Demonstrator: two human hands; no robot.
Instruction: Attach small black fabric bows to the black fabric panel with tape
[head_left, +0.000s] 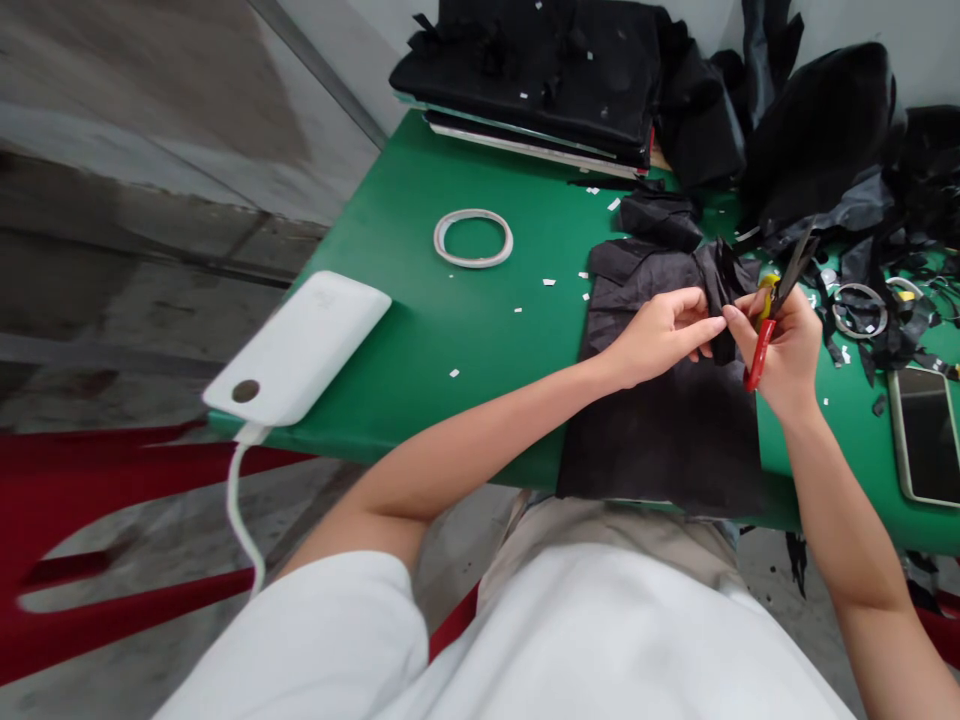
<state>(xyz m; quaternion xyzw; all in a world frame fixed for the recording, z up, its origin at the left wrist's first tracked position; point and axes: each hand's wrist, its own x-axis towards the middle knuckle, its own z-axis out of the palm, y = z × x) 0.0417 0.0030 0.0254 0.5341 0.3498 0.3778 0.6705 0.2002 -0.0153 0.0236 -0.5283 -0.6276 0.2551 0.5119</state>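
A black fabric sheet (pixel 660 430) lies on the green table (pixel 465 330) in front of me. My left hand (pixel 660 335) is closed in a pinch on a small fold of black fabric (pixel 720 290) rising from the sheet. My right hand (pixel 784 350) meets it fingertip to fingertip and grips red- and yellow-handled scissors (pixel 772 310), whose dark blades point up and away to the right.
A white power bank (pixel 296 350) with a cable sits at the table's left corner. A roll of white tape (pixel 472 238) lies mid-table. Stacked black fabric pieces (pixel 540 70) fill the back, black scraps (pixel 885 300) the right, a phone (pixel 926 435) the right edge. Small white bits dot the table.
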